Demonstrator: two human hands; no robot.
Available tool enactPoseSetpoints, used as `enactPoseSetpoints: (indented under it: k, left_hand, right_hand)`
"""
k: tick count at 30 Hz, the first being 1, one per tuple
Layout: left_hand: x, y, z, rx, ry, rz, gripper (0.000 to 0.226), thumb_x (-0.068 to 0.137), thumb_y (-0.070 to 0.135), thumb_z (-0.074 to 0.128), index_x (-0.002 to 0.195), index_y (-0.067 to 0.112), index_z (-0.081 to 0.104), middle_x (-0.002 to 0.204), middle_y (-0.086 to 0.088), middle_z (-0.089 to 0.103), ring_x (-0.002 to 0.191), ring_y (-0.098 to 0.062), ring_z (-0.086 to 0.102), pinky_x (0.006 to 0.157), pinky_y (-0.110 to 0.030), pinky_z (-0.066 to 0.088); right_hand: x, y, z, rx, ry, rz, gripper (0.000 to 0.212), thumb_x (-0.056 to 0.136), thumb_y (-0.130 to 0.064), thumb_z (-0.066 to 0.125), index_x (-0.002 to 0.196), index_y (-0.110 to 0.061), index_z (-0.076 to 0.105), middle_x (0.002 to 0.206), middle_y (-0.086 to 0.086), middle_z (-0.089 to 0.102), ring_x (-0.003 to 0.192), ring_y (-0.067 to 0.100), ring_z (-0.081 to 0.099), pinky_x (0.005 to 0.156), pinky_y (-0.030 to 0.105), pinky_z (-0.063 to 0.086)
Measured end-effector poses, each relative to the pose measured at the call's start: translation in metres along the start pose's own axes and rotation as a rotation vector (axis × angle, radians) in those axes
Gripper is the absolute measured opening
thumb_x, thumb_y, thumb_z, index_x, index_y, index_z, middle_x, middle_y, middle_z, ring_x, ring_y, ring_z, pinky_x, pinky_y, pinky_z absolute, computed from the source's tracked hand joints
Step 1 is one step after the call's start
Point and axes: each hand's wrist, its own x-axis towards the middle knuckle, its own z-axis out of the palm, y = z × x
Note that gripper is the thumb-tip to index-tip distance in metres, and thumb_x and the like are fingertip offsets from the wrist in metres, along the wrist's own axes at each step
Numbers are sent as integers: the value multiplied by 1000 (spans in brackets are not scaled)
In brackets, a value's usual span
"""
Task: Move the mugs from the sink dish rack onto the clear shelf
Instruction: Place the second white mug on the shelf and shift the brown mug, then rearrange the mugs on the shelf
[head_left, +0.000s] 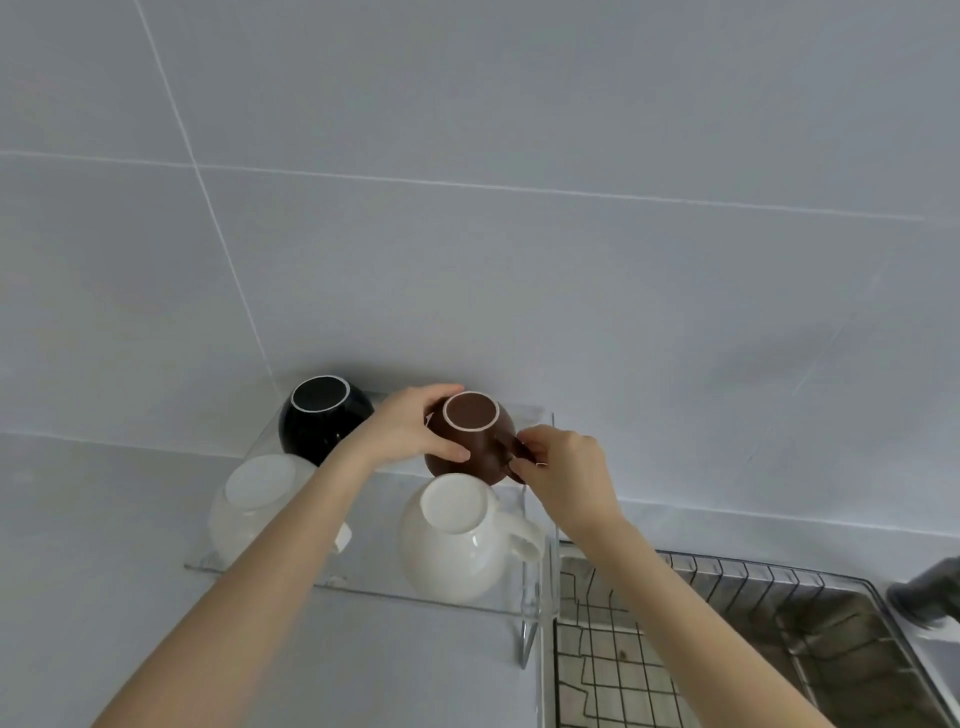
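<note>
Both hands gripped the upturned brown mug (470, 441) on the clear shelf (374, 577): left hand (410, 428) round its body, right hand (558, 462) hiding the handle.

You find no readable text, label, brand, number or sign anywhere in this view. The upturned bases of the mugs you handle carry no maker's mark that can be made out, and the wall tiles bear no lettering.
</note>
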Motion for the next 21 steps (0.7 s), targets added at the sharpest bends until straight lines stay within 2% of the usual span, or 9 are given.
enactPoseSetpoints:
  k: [3, 5, 7, 10, 14, 19, 21]
  left_hand:
    - [0, -3, 2, -15, 55, 13, 93, 36, 28, 84, 124, 18, 54, 121, -2, 64, 114, -15, 58, 104, -39, 43]
    - [-2, -1, 4, 2, 97, 22, 86, 38, 25, 86, 119, 19, 58, 115, 0, 67, 111, -13, 60, 102, -39, 45]
    - [-4, 1, 7, 26, 150, 28, 71, 46, 15, 88, 112, 21, 63, 106, 3, 69, 106, -12, 61, 100, -37, 47]
    - [-9, 8, 14, 82, 221, 48, 60, 47, 18, 87, 103, 22, 67, 100, 1, 73, 99, -15, 64, 94, -37, 49]
    - [-10, 14, 23, 174, 308, 40, 57, 47, 25, 87, 101, 19, 68, 97, -2, 74, 94, -19, 65, 84, -30, 49]
    - [-9, 17, 29, 254, 360, 31, 56, 45, 33, 86, 96, 16, 68, 95, -5, 74, 92, -24, 65, 81, -39, 51]
    - [-8, 16, 31, 263, 369, 34, 57, 45, 33, 85, 96, 16, 68, 96, -6, 74, 93, -25, 65, 81, -39, 51]
  right_hand:
    - [5, 3, -1, 27, -4, -24, 10, 71, -4, 58, 78, -3, 66, 72, 20, 70, 74, 38, 60, 69, 43, 52]
    - [7, 4, -3, 35, -10, -50, 11, 72, -1, 58, 78, -2, 66, 73, 21, 70, 73, 39, 59, 70, 45, 52]
    - [8, 5, -5, 51, -7, -64, 12, 75, 0, 58, 81, -2, 68, 74, 20, 71, 74, 38, 60, 71, 42, 51]
    - [11, 8, -8, 61, 1, -59, 15, 76, 1, 57, 83, -3, 70, 77, 18, 73, 74, 34, 61, 68, 30, 46]
    - [20, 10, -14, 74, -22, -44, 23, 75, 4, 57, 90, -6, 71, 86, 17, 74, 84, 32, 65, 81, 38, 52]
    - [24, 14, -18, 87, -36, -44, 24, 77, 7, 56, 92, -4, 70, 88, 19, 74, 85, 32, 65, 76, 27, 47]
    - [23, 16, -16, 88, -12, -57, 24, 77, 7, 54, 92, -3, 70, 87, 20, 74, 84, 34, 65, 74, 27, 45]
